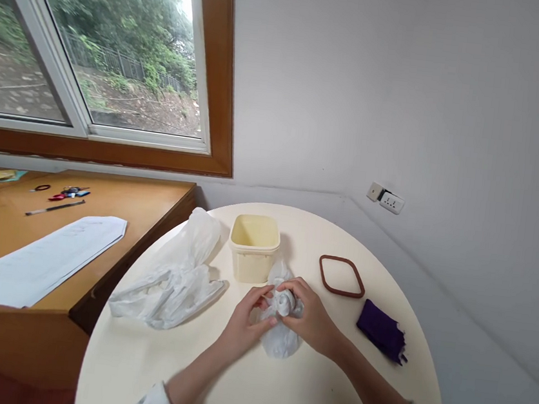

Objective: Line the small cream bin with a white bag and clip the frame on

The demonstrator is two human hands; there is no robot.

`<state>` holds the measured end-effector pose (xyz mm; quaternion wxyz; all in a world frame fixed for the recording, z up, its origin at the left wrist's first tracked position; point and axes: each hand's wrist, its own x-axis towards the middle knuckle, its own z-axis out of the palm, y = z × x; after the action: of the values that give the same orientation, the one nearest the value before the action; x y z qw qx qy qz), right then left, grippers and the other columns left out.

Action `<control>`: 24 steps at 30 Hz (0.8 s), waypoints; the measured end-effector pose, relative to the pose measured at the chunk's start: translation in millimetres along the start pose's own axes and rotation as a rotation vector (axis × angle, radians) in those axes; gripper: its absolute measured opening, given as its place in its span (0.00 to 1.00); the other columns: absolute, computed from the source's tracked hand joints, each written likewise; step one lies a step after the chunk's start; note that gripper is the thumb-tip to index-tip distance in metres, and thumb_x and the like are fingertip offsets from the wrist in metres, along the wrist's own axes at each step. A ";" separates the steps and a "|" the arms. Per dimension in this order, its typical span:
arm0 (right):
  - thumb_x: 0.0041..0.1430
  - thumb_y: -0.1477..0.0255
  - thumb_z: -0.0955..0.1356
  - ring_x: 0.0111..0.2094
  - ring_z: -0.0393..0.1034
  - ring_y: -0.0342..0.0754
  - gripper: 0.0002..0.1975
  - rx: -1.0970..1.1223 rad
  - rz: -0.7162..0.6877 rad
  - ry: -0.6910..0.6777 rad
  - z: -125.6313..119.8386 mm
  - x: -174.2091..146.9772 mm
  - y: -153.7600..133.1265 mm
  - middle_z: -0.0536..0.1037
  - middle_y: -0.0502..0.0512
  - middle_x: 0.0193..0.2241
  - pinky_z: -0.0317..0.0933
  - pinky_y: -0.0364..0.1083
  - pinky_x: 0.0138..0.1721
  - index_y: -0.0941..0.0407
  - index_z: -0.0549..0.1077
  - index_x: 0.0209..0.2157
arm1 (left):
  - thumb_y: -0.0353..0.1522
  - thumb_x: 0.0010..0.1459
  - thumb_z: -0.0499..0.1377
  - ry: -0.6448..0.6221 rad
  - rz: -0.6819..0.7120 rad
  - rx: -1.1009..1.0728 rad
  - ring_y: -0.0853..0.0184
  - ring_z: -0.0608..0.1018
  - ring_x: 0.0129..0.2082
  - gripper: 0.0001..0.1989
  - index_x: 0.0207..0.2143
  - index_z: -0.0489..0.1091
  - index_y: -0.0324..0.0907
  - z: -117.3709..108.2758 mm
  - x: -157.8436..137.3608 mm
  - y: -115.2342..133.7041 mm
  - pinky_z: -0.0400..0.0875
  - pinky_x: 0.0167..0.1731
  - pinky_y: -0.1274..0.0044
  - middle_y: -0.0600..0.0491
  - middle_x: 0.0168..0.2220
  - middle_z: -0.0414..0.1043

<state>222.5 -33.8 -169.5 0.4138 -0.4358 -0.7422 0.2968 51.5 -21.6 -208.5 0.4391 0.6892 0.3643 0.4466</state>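
Between my two hands is a white plastic bag [281, 343], its middle bunched into a twisted knot. My left hand [249, 321] grips the bag from the left, with thumb and fingers curved against the bunched part. From the right, my right hand [307, 316] pinches the same twisted part. The loose ends of the bag spread above and below the knot on the table. Just behind my hands stands an open cream plastic tub [252, 265]. Another crumpled white plastic bag [176, 289] lies to the left of them.
On the round cream table [325, 396], a brown rounded-square ring [341, 293] and a folded purple cloth [382, 330] lie to the right. A wooden desk [152, 208] at left holds papers [48, 261], a pen [55, 207] and keys [73, 192]. A wall socket [392, 203] is behind.
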 end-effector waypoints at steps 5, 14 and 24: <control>0.44 0.83 0.64 0.46 0.63 0.48 0.26 0.051 -0.018 -0.108 1.9 -3.4 -12.0 0.68 0.52 0.43 0.58 0.49 0.49 0.49 0.65 0.46 | 0.36 0.48 0.62 -0.042 -0.027 -0.011 0.63 0.69 0.40 0.25 0.49 0.64 0.43 -3.1 -1.7 3.5 0.63 0.43 0.71 0.48 0.43 0.68; 0.49 0.81 0.59 0.45 0.64 0.47 0.20 0.054 0.059 -0.005 -5.1 2.0 8.1 0.69 0.55 0.42 0.62 0.48 0.45 0.52 0.67 0.43 | 0.33 0.49 0.61 -0.082 -0.079 -0.145 0.66 0.69 0.37 0.16 0.41 0.64 0.39 -8.2 -0.5 4.6 0.63 0.40 0.74 0.50 0.37 0.67; 0.45 0.84 0.60 0.53 0.59 0.47 0.33 0.020 0.060 -0.289 -14.8 5.9 1.9 0.65 0.51 0.52 0.53 0.48 0.54 0.48 0.60 0.55 | 0.29 0.53 0.57 -0.117 -0.030 -0.132 0.69 0.65 0.34 0.07 0.34 0.60 0.41 -8.9 -2.6 6.8 0.60 0.37 0.77 0.54 0.33 0.61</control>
<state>234.5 -26.5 -161.8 0.2980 -0.4062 -0.7777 0.3759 43.1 -23.9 -201.0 0.5106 0.6783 0.3180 0.4221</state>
